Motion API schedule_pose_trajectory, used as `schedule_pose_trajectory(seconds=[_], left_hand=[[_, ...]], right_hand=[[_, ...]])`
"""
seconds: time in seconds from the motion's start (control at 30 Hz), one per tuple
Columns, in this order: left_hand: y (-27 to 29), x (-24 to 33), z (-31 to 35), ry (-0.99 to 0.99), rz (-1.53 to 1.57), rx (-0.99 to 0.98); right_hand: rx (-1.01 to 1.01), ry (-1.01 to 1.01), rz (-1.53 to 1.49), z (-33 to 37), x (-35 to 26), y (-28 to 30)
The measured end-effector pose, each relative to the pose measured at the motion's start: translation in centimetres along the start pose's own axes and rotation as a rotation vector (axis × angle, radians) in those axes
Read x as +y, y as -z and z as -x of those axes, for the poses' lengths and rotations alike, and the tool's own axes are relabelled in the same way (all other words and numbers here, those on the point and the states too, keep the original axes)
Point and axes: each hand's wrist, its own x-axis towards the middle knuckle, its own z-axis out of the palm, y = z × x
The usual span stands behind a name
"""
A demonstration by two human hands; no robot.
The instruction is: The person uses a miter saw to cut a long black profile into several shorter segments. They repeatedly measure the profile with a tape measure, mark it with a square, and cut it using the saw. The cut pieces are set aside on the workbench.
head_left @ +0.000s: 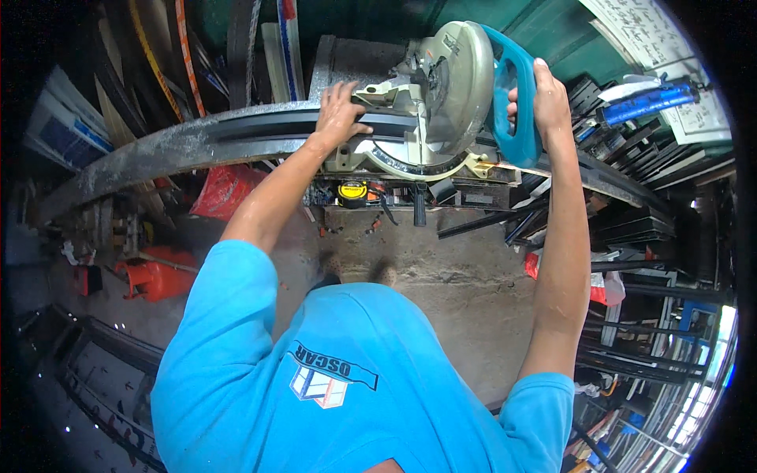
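A mitre saw (461, 87) with a pale round guard and a teal handle (514, 110) stands ahead of me. My right hand (544, 101) is closed round that handle, fingers passing through its loop. To the left of the guard, my left hand (341, 117) holds a long dark profile (268, 126) on the saw's bed. Its fingers are bent over the far side and the thumb lies toward the blade. Below the guard sits the saw's curved pale base (422, 169); the blade's cutting edge is hidden.
A yellow tape measure (352, 194) rests just below the saw. A long grey support rail (150, 154) extends left. On the floor at left are a red bag (227, 193) and an orange gas cylinder (162, 274). Dark profiles (639, 229) crowd the right side.
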Motion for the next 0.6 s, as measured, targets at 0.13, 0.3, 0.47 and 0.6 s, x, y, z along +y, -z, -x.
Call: schedule_pose_trajectory(seconds=[0.13, 0.3, 0.47, 0.6], left_hand=[[2.6, -2.7, 1.8, -0.042, 0.029, 0.016], [7.5, -5.1, 2.2, -0.108, 0.117, -0.148], [10.1, -4.0, 2.4, 0.201, 0.313, -0.229], [10.7, -3.9, 2.5, 0.198, 0.349, -0.226]], right_hand=[[0.003, 0.020, 0.023, 0.0, -0.1, -0.2], [-0.006, 0.044, 0.037, -0.6, 0.9, -0.1], [-0.015, 0.060, 0.029, -0.5, 1.2, -0.1], [-0.012, 0.059, 0.015, -0.7, 1.2, -0.1]])
